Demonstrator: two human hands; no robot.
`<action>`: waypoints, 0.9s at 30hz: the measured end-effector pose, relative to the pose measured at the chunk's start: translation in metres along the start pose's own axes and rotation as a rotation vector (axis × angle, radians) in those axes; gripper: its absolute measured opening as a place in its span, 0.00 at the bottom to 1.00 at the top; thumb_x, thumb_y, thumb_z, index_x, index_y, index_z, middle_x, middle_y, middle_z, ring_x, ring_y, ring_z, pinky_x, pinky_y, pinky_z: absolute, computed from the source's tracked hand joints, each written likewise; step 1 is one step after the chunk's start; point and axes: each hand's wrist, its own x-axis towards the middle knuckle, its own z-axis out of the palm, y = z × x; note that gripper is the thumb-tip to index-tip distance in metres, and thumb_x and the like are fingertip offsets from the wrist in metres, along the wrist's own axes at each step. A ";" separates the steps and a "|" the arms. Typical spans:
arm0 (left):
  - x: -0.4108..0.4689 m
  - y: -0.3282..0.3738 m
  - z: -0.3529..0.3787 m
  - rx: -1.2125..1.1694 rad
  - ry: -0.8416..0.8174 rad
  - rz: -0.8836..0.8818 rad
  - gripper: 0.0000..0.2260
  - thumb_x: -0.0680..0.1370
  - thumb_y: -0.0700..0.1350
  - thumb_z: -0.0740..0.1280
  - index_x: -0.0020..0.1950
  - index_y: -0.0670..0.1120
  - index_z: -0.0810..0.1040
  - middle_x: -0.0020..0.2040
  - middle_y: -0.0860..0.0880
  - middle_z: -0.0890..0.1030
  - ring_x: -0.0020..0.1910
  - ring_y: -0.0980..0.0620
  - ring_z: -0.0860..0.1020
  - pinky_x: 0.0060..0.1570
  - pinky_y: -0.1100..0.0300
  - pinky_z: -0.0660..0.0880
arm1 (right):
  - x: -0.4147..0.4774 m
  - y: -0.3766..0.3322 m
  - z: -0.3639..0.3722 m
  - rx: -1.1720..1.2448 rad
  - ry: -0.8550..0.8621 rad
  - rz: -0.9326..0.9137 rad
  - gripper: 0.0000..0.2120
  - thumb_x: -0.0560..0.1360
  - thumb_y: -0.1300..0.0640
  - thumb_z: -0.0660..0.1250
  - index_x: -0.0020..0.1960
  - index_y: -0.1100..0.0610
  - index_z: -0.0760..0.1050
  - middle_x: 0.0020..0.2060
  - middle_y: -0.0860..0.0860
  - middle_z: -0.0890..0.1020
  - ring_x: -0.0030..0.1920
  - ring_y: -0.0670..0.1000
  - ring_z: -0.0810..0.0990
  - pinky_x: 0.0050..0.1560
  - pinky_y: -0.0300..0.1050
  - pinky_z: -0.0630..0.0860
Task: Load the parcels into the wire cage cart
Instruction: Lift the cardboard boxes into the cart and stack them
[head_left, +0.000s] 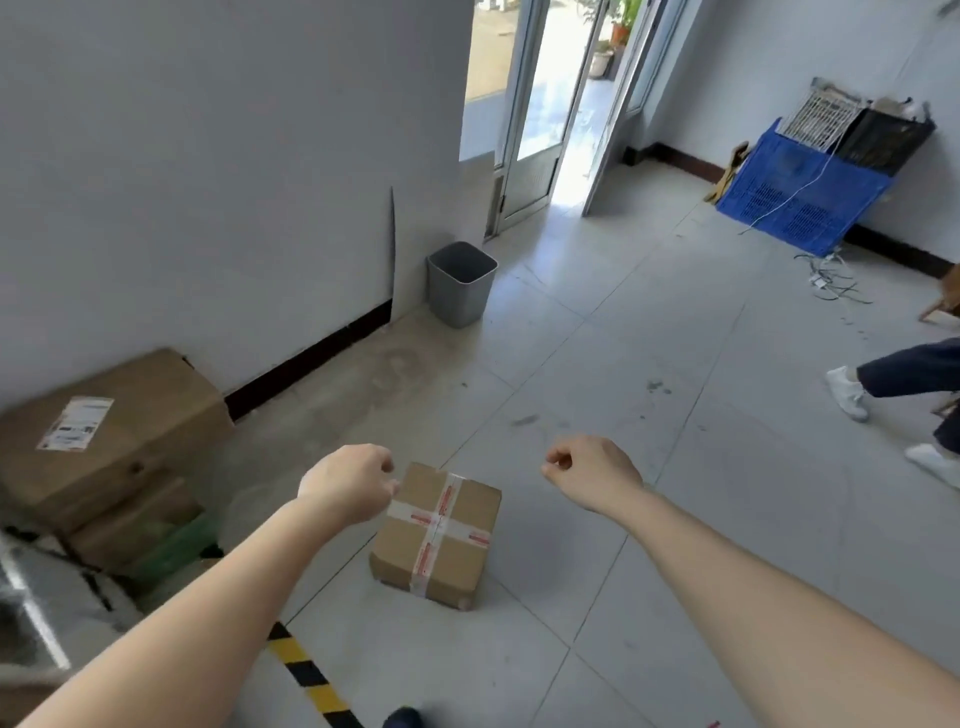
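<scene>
A small cardboard parcel (441, 538) with crossed white-and-red tape lies on the tiled floor in front of me. My left hand (348, 486) hovers just above its upper left corner, fingers curled under and holding nothing. My right hand (589, 470) hangs in the air to the parcel's right, apart from it, also curled and empty. A larger cardboard box (111, 441) with a white label stands at the left against the wall. The wire cage cart is not clearly in view; blurred metal bars (31, 613) show at the far left edge.
A grey waste bin (460, 283) stands by the wall ahead. A blue plastic crate (800, 192) with a wire rack leans at the back right, cables on the floor near it. Another person's legs and white shoes (852, 397) are at the right. Yellow-black floor tape (306, 675) runs near my feet.
</scene>
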 end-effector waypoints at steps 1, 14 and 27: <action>0.011 0.001 0.010 -0.016 -0.023 -0.022 0.15 0.78 0.53 0.64 0.63 0.51 0.76 0.58 0.52 0.80 0.56 0.50 0.78 0.54 0.54 0.77 | 0.015 0.006 0.005 -0.002 -0.025 0.010 0.09 0.75 0.48 0.64 0.52 0.47 0.80 0.52 0.49 0.83 0.54 0.54 0.80 0.52 0.45 0.77; 0.165 -0.032 0.145 -0.189 -0.220 -0.354 0.16 0.77 0.53 0.63 0.63 0.50 0.76 0.58 0.50 0.80 0.53 0.49 0.78 0.53 0.52 0.79 | 0.214 0.047 0.103 -0.067 -0.328 0.024 0.17 0.78 0.46 0.64 0.64 0.51 0.76 0.59 0.50 0.81 0.60 0.54 0.77 0.57 0.45 0.73; 0.271 -0.087 0.355 -0.452 -0.266 -0.674 0.23 0.78 0.50 0.66 0.72 0.45 0.69 0.66 0.43 0.75 0.60 0.42 0.75 0.53 0.54 0.73 | 0.368 0.100 0.307 -0.125 -0.555 0.010 0.22 0.77 0.47 0.66 0.69 0.54 0.72 0.63 0.53 0.77 0.61 0.55 0.77 0.56 0.43 0.72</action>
